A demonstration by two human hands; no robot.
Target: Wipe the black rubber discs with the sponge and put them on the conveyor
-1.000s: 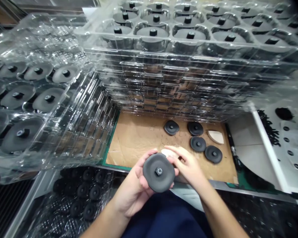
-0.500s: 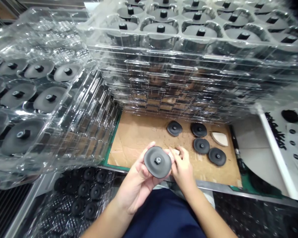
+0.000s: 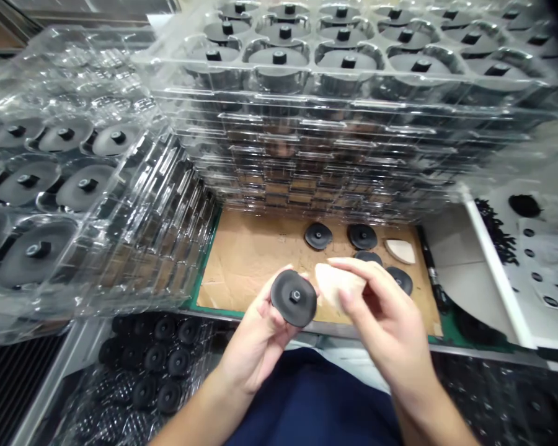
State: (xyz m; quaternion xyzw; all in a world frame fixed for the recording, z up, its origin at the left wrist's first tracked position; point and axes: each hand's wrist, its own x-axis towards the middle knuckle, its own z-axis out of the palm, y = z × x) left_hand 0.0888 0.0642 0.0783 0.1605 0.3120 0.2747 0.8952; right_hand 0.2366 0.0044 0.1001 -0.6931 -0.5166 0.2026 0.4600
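Between the fingers of my left hand is a dark rounded disc with a small raised stud, its stud side facing up. My right hand pinches a cream, wedge-shaped pad, slightly blurred, just right of that disc and seemingly apart from it. Past my right fingers, similar black discs lie on the cardboard sheet. One of them is partly covered by my right hand. A second cream wedge rests at the sheet's right side.
Tall stacks of clear plastic trays holding discs rise at the back, with another stack on the left. A lower tray of black discs sits below at left. To the right stands a white-edged panel beside small black parts.
My right hand has lifted away to the right of the disc, bringing the cream wedge pad into clear view. My left hand keeps the disc in nearly the same place, tilted slightly.
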